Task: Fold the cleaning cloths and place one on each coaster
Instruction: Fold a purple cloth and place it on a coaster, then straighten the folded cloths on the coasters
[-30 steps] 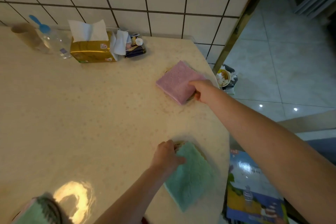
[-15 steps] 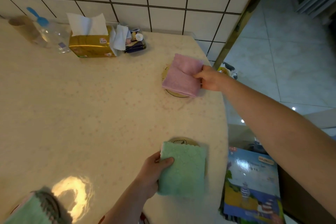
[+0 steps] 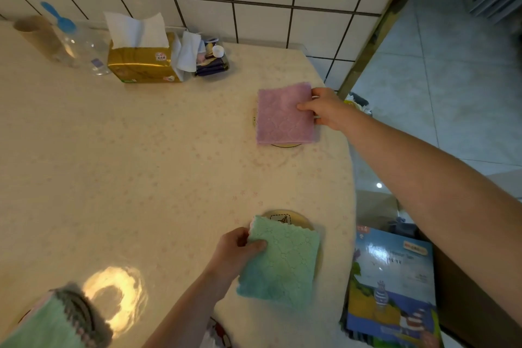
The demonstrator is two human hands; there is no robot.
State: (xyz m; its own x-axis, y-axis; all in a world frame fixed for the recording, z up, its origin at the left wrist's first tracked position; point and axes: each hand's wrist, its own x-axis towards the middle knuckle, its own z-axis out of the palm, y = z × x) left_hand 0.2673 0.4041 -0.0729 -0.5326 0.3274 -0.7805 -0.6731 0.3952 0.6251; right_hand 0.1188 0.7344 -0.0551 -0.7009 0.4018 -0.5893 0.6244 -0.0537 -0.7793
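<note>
A folded pink cloth [image 3: 284, 113] lies flat on a round coaster [image 3: 286, 145] near the table's right edge; only the coaster's rim shows below it. My right hand [image 3: 324, 108] pinches the pink cloth's right edge, thumb on top. Closer to me, a folded green cloth [image 3: 281, 264] covers most of a second tan coaster [image 3: 293, 220], whose far rim shows. My left hand [image 3: 236, 253] grips the green cloth's left edge with the thumb on top.
At the back stand a gold tissue box [image 3: 142, 61], a clear bottle [image 3: 82, 46], a cardboard tube [image 3: 36, 32] and a small tray of odds and ends [image 3: 210, 58]. Another green cloth [image 3: 53, 322] is at bottom left. A picture book [image 3: 391, 285] lies beyond the table's right edge.
The pink cloth went from partly lifted and creased to lying flat and square on its coaster. The green cloth shifted slightly to the right over its coaster, my left hand still holding its edge.
</note>
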